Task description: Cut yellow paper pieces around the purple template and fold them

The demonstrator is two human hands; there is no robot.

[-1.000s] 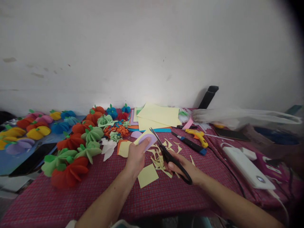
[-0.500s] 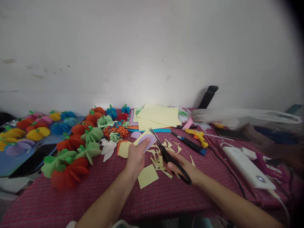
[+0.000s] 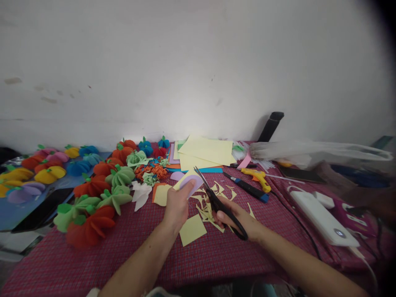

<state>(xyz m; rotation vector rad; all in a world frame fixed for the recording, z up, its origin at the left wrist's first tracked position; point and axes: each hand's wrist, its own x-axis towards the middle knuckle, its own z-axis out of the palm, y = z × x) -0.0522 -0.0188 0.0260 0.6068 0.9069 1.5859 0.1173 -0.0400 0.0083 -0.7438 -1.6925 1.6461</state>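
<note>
Yellow paper [image 3: 177,187] is pinched in the left hand [image 3: 177,202], the thumb pressed down on a rounded lilac piece [image 3: 197,180] that lies over it; the other fingers are mostly hidden beneath, but the grip looks closed and firm. The right hand [image 3: 233,212] is wrapped around the handles of black scissors [image 3: 217,201], whose blades lean up along the paper's right edge, tips near its far corner. The blades seem only slightly parted, and whether they bite into the paper at this moment is too small to tell. The step in hand appears to be trimming the yellow along the lilac outline, with a margin left to cut on the upper left side. The next move probably calls for turning the paper with the left hand so the curve feeds into the blades, both layers kept from slipping. Under and between the hands lie curled yellow offcuts [image 3: 204,208], and nearer the body a loose yellow square [image 3: 192,229] rests flat on the checked cloth [image 3: 216,262]. Farther out, larger yellow sheets [image 3: 208,152] lie beyond the hands, a yellow glue gun [image 3: 260,179] to the right, and colourful paper pumpkins [image 3: 93,185] crowd the left.
</note>
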